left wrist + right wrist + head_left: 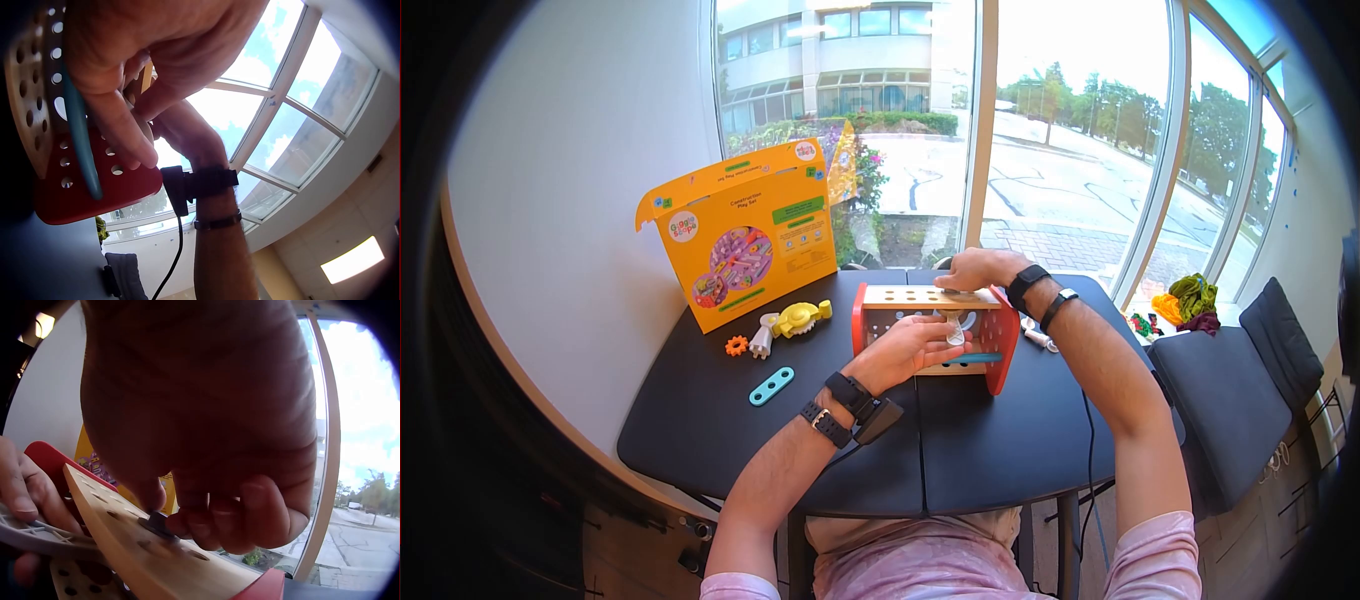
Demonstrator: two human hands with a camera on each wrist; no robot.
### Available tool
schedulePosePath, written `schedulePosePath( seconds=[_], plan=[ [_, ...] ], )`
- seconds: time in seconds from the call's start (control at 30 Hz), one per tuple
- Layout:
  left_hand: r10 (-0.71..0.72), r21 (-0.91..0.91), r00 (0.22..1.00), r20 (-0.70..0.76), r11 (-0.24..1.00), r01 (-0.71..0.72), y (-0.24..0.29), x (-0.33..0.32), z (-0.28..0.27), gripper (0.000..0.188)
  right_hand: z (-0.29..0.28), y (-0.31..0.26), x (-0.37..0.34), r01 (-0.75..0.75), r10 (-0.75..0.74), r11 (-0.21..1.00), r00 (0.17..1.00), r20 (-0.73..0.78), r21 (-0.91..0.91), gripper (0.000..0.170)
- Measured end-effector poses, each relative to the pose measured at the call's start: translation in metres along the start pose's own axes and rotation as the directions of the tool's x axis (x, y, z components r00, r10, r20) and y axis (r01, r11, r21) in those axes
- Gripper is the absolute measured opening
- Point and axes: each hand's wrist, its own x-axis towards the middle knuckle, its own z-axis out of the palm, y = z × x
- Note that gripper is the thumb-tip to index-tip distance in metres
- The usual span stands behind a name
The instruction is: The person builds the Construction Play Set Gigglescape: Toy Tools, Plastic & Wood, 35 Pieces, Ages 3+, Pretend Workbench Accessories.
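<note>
Fingers of both hands grip small parts at the toy frame.
Right hand pinches a grey peg at the frame's holed top board; left hand, just below that board, holds a white part. The frame stands on the worktop, with a teal strip, orange gear and yellow toy to its left, a yellow box behind them.
</note>
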Motion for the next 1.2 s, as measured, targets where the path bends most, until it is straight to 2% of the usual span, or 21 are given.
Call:
schedulePosePath(
  seconds=[0.03,0.13,0.23,0.33,0.53,0.73,0.83,0.93,0.97,1.07,1.13,1.2],
  plan=[
    [0.000,0.001,1.000,0.000,1.000,0.000,0.000,0.000,0.000,0.032,-0.001,-0.001,-0.002,-0.017,0.017,1.000,1.000,-0.006,-0.024,0.068],
    [-0.001,0.002,1.000,0.001,1.000,0.001,0.001,-0.001,0.001,0.033,0.001,0.003,0.000,0.068,-0.066,0.997,0.997,-0.029,0.039,0.068],
    [-0.007,-0.005,1.000,0.004,1.000,0.007,0.001,0.000,0.001,0.033,0.000,0.001,-0.001,0.028,-0.029,0.999,0.999,0.017,0.029,0.069],
    [-0.011,-0.011,1.000,-0.001,1.000,0.011,0.001,0.000,0.001,0.033,0.003,0.003,0.002,0.037,-0.039,0.998,0.999,-0.029,-0.044,0.068],
    [0.001,-0.006,1.000,0.008,1.000,-0.001,0.000,0.001,0.000,0.033,0.002,0.008,0.010,0.045,-0.048,0.998,0.997,0.065,0.039,0.064],
    [0.007,-0.007,1.000,-0.004,1.000,-0.007,0.000,-0.001,0.001,0.033,-0.006,0.001,-0.004,0.041,-0.044,0.998,0.996,0.075,0.045,0.063],
    [0.005,0.002,1.000,-0.023,1.000,-0.005,0.001,-0.002,0.005,0.033,0.001,0.007,-0.010,0.199,-0.201,0.980,0.975,-0.096,-0.025,0.068],
    [-0.013,0.047,1.000,-0.025,0.999,0.015,0.001,-0.004,0.005,0.033,-0.009,0.004,-0.030,0.132,-0.141,0.989,0.982,-0.125,-0.072,0.075],
    [-0.025,0.074,1.000,-0.009,0.997,0.025,0.002,-0.008,0.004,0.034,-0.004,0.009,-0.036,0.212,-0.207,0.977,0.932,-0.298,-0.017,0.067],
    [-0.096,0.154,0.995,0.015,0.984,0.092,-0.003,-0.031,0.012,0.038,-0.012,0.004,-0.089,0.264,-0.215,0.961,0.898,-0.384,0.081,0.061],
    [-0.180,0.210,0.984,0.021,0.963,0.171,-0.001,-0.056,0.027,0.037,0.000,0.006,-0.122,0.326,-0.228,0.936,0.845,-0.484,0.129,0.051],
    [-0.150,0.309,0.987,0.056,0.943,0.125,-0.005,-0.069,0.033,0.038,0.011,0.006,-0.162,0.368,-0.226,0.915,0.806,-0.548,0.164,0.045]
  ],
)
